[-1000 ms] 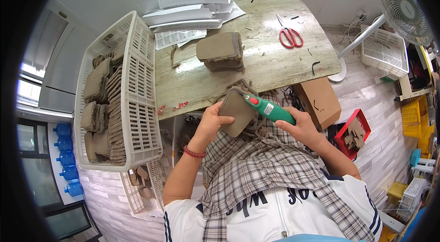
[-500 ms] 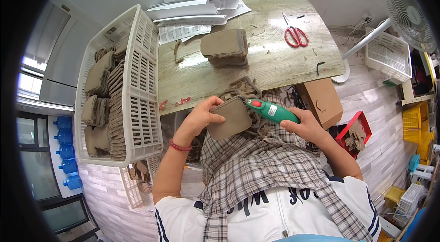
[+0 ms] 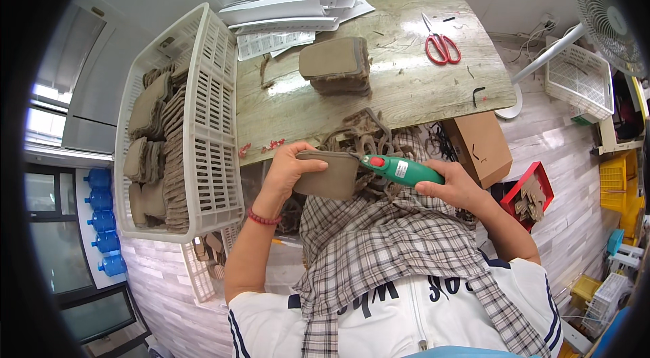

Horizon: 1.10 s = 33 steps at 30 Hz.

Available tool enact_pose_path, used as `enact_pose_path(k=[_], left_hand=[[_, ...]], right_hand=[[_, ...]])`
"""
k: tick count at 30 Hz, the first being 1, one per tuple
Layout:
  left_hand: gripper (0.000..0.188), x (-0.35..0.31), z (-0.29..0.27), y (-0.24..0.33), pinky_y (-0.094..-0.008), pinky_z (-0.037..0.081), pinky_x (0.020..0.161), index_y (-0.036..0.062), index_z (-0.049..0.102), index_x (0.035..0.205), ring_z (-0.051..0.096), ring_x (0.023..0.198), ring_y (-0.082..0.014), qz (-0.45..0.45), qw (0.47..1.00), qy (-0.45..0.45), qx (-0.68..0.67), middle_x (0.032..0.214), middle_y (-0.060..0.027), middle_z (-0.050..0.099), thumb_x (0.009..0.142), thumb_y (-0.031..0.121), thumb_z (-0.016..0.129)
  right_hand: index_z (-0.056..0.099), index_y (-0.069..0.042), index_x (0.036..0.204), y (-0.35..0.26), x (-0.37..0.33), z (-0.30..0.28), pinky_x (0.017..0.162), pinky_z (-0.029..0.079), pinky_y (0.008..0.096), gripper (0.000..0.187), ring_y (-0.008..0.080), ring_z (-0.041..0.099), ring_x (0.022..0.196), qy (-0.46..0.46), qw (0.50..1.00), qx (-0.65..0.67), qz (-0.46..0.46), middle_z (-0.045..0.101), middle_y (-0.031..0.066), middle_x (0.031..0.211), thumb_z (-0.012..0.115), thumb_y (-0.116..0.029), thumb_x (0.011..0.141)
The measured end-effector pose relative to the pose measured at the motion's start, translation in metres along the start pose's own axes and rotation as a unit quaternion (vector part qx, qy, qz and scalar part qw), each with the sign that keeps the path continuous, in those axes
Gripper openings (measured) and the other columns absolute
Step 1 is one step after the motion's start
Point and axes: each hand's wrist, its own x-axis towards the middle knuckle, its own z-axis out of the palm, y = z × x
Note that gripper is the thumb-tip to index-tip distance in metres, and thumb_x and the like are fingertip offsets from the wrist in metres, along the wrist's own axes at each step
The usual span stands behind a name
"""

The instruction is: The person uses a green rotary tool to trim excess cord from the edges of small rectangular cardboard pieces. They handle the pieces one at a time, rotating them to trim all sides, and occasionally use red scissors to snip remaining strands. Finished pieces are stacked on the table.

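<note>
Brown pad (image 3: 330, 176) — green tool (image 3: 401, 170) — hands.

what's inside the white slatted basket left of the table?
The white basket holds rows of flat brown pieces, stood on edge and stacked. Its near wall and the pieces themselves hide the bottom and anything underneath.

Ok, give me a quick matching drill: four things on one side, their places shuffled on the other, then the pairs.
Things:
1. green hand tool
2. red scissors
3. single brown pad
4. stack of brown pads

Places:
A. in the left hand
B. lying on the table, right part
D. in the right hand
C. on the table's middle

Pairs: 1-D, 2-B, 3-A, 4-C
</note>
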Motion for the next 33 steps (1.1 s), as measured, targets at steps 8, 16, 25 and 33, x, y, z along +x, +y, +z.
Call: enact_pose_path(k=[8,16,25,33], left_hand=[[0.019,-0.001,0.021,0.002,-0.023,0.051,0.06,0.0024,0.064,0.083,0.064,0.065,-0.0104,-0.024,0.997,-0.06,0.042,0.075,-0.0053,0.068,0.069,-0.002,0.076],[0.034,-0.002,0.032,-0.013,-0.0259,0.051,0.071,0.0026,0.061,0.098,0.062,0.08,-0.0113,-0.018,0.996,-0.078,0.04,0.09,-0.0055,0.066,0.068,-0.001,0.076],[0.032,-0.039,0.034,-0.029,-0.0316,0.057,0.077,-0.0022,0.061,0.109,0.067,0.084,-0.0191,-0.127,0.973,-0.052,-0.185,0.097,-0.0117,0.067,0.078,-0.004,0.068],[0.024,-0.066,0.054,-0.032,-0.0336,0.057,0.081,-0.0067,0.063,0.106,0.068,0.089,-0.022,-0.163,0.959,0.002,-0.232,0.102,-0.0152,0.068,0.083,0.001,0.065]], right_hand=[[0.063,-0.003,0.105,-0.005,0.0,-0.003,0.067,0.05,0.0349,0.045,0.0254,0.065,0.073,-0.005,0.992,-0.114,-0.05,0.066,0.0148,0.08,0.072,-0.039,0.08],[0.063,0.0,0.109,-0.011,0.009,0.007,0.066,0.049,0.0326,0.045,0.0205,0.062,0.071,-0.017,0.991,-0.125,-0.052,0.064,0.0132,0.079,0.075,-0.031,0.079],[0.063,0.0,0.106,0.001,0.0,0.003,0.066,0.049,0.0331,0.044,0.0217,0.063,0.07,-0.059,0.99,-0.12,-0.053,0.064,0.014,0.078,0.074,-0.033,0.079],[0.063,-0.001,0.106,-0.007,0.0,-0.003,0.064,0.05,0.0334,0.048,0.024,0.065,0.068,-0.09,0.984,-0.136,-0.07,0.064,0.0144,0.075,0.075,-0.037,0.078]])
